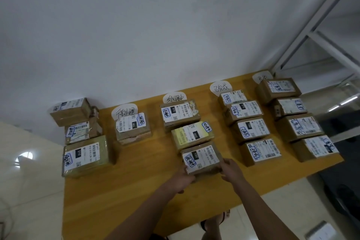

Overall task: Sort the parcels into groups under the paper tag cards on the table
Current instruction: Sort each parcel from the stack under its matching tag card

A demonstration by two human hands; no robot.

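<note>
Both hands, left (184,178) and right (231,170), clasp brown cardboard parcel (201,159), black "150" on white label, on yellow wooden table (136,191); nearest in middle column behind: yellow "220" parcel (191,135), "070" parcel (179,116).

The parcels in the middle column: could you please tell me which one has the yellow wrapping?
The middle parcel of that column's three, with a "220" label; the parcels behind and in front of it are brown.
</note>
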